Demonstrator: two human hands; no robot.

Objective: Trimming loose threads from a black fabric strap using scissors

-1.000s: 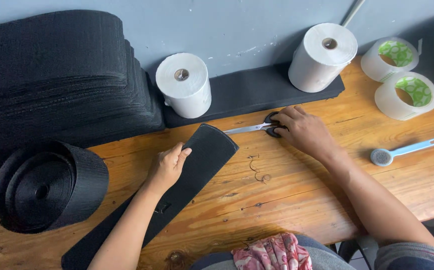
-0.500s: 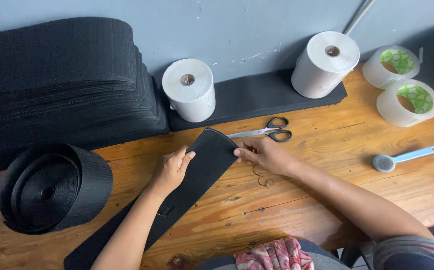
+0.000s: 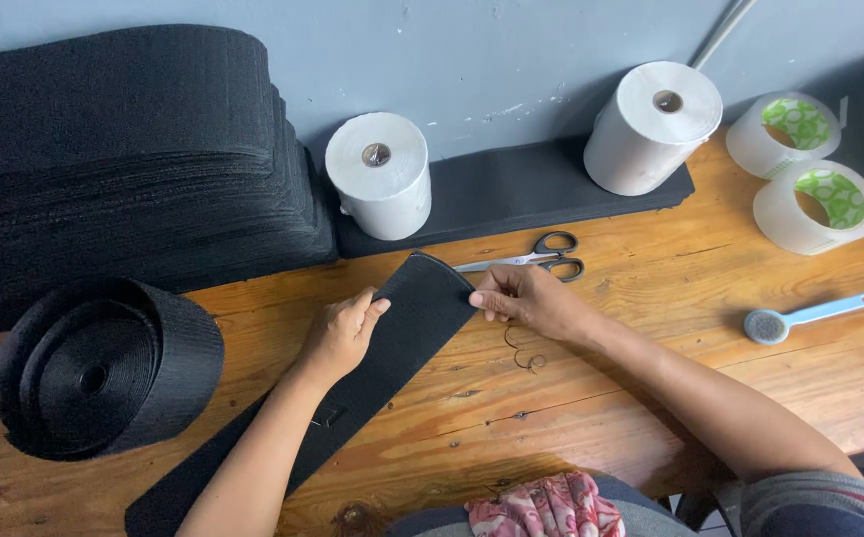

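Note:
A long black fabric strip (image 3: 407,328) lies diagonally across the wooden table (image 3: 651,358), its rounded end pointing toward the wall. My left hand (image 3: 341,333) pinches the strip's left edge near that end. My right hand (image 3: 523,298) pinches the right edge opposite it. Black-handled scissors (image 3: 536,257) lie on the table just behind my right hand, untouched.
A big roll of black webbing (image 3: 104,363) sits at the left, below a tall stack of black fabric (image 3: 124,159). Two white rolls (image 3: 380,179) (image 3: 651,124) stand on a black mat by the wall. Two clear tape rolls (image 3: 815,204) and a blue-handled brush (image 3: 805,316) lie at the right.
My right hand let go of the scissors and came left to the strip's right edge. The scissors now lie free on the table. My left hand stayed on the strip.

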